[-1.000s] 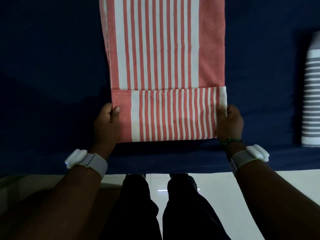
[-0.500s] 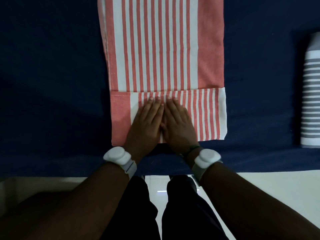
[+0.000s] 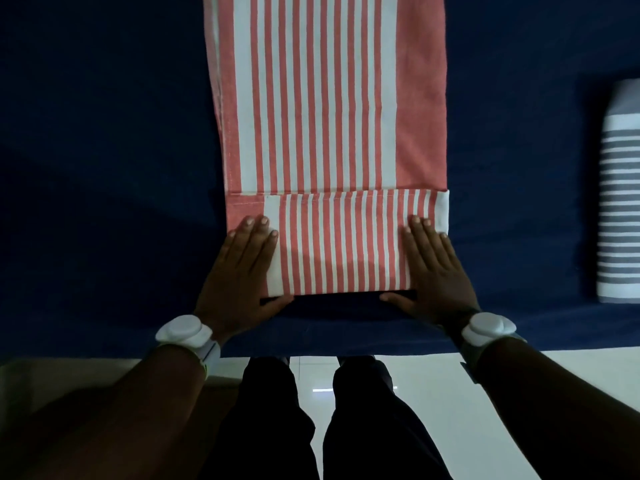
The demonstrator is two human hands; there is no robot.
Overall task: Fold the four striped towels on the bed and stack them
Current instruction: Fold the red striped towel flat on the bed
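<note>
Red-and-white striped towel point(image 3: 329, 98) lies lengthwise on the navy bed point(image 3: 104, 133), its near end turned up in a short fold. I have my left hand point(image 3: 242, 268) and right hand point(image 3: 433, 268) flat and open on that fold's two ends, gripping nothing. I judge this as pressing the first fold; next I must roll it farther. A grey-striped towel point(image 3: 620, 202) sits folded at far right.

Flat hands point(image 3: 242, 271) on red towel point(image 3: 332, 109)
</note>
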